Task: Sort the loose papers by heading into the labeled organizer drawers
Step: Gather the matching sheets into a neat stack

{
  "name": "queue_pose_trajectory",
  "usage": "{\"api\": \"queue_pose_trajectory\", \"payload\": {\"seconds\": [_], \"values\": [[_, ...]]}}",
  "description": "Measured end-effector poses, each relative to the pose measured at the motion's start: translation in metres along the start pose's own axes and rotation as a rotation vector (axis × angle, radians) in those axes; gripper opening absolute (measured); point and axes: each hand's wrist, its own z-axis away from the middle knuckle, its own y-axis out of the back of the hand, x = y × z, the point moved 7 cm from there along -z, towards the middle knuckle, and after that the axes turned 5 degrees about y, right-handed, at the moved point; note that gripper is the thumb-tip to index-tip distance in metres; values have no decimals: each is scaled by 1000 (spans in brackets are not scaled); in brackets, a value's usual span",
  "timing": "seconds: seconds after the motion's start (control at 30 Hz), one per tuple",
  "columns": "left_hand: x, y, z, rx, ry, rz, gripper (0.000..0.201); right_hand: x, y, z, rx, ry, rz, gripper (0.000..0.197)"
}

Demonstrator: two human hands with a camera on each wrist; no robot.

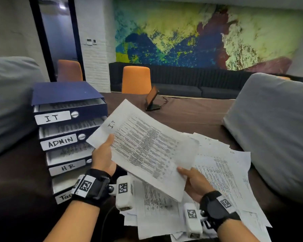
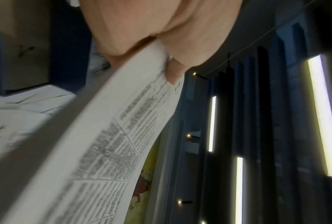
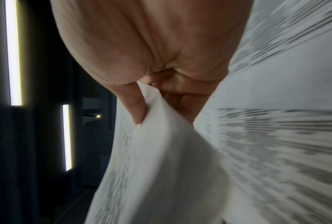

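A printed sheet headed "IT" (image 1: pixel 143 147) is held up over the table between both hands. My left hand (image 1: pixel 103 154) pinches its left edge, thumb on top; the left wrist view shows the thumb and fingers clamping that sheet (image 2: pixel 123 136). My right hand (image 1: pixel 191 180) pinches the sheet's near right corner, the sheet (image 3: pixel 161 151) creased at the thumb. A blue organizer (image 1: pixel 66 95) stands at the left with stepped-out drawers labelled IT (image 1: pixel 51 117), ADMIN (image 1: pixel 59 142), HR (image 1: pixel 68 166) and a partly hidden bottom one (image 1: pixel 63 196). A loose paper pile (image 1: pixel 217 180) lies under the sheet.
A dark brown table (image 1: pixel 191 116) carries a small tilted screen on a stand (image 1: pixel 152 100) at its far side. Grey cushions sit at the left (image 1: pixel 10 95) and right (image 1: pixel 273 130). Orange chairs (image 1: pixel 136 79) stand behind the table.
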Motion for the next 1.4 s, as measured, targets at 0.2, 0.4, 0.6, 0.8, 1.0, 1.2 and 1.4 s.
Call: {"api": "queue_pose_trajectory", "payload": {"seconds": [0.2, 0.4, 0.6, 0.8, 1.0, 1.2, 1.4], "values": [[73, -3, 25, -180, -169, 78, 45, -68, -60, -19, -42, 85, -1, 17], [112, 11, 40, -311, -214, 124, 89, -110, -105, -43, 26, 83, -48, 35], [124, 0, 33, -401, -186, 168, 96, -130, -133, -50, -14, 107, -88, 42], [140, -1, 15, -337, -192, 119, 93, -141, -162, -54, -71, 107, -178, 44], [135, 16, 6, -274, -150, 152, 91, -143, -208, -72, 66, 166, -16, 35], [125, 20, 8, -289, -115, 210, 93, -96, -283, -59, -407, -109, 381, 43], [114, 24, -4, -244, -55, 193, 95, -90, -243, -68, -263, -22, 454, 39]]}}
